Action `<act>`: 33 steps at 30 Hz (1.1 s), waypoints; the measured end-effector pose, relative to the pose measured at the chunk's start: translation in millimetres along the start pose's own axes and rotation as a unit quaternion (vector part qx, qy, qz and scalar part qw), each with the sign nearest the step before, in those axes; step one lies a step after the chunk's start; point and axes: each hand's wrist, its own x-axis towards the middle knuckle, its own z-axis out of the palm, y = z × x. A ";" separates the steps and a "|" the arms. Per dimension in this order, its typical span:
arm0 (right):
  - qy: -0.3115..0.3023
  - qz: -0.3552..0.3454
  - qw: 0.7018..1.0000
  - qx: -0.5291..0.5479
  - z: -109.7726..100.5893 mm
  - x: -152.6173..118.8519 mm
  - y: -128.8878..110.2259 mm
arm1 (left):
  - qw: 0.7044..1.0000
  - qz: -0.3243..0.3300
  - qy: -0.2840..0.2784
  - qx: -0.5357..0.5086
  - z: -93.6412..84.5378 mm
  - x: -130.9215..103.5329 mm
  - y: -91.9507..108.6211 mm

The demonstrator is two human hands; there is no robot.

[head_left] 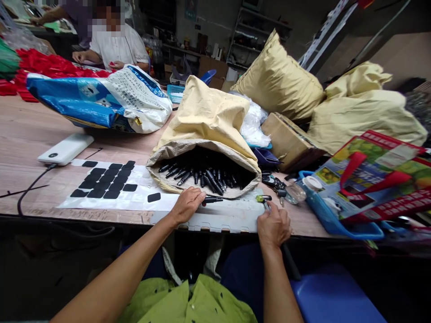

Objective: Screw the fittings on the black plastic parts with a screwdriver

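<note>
My left hand (188,204) is closed on a slim black pen-like piece (214,199), which points right just in front of the sack's mouth. My right hand (274,223) grips a small hammer (263,198) with a yellow-green and black head; its metal shaft and dark handle show at either end of my fist. Between my hands lies a grey plate (232,217) with a notched front edge. Behind them an open cream cloth sack (208,112) lies on its side, with many black pen-like pieces (210,177) inside its mouth.
On the left are a white sheet with black rounded patches (104,179), a cabled white power bank (66,149) and a blue-white bag (101,98). Keys (274,181), a blue tray (336,229) and stuffed sacks (279,76) stand right. Another person (117,47) sits across the table (20,130).
</note>
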 end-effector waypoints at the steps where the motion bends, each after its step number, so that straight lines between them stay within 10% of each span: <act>1: 0.007 -0.008 1.000 -0.004 1.0 -1.2 0.7 | 1.000 0.001 -0.001 0.000 0.1 -0.3 -0.3; 12: 0.036 -0.036 0.999 -0.015 4.8 -4.5 5.0 | 0.996 0.042 0.000 0.073 -1.2 -4.5 10.4; 20: 0.026 -0.038 0.999 -0.012 4.2 -4.6 4.5 | 0.984 0.111 -0.134 0.040 32.9 -100.3 35.8; 28: 0.031 -0.041 0.999 -0.009 5.9 -4.4 5.4 | 0.955 -0.144 -0.200 0.165 72.6 -131.1 -8.2; 33: 0.035 -0.044 0.998 -0.017 5.9 -3.9 5.2 | 0.977 0.125 -0.172 0.004 26.0 -115.6 71.9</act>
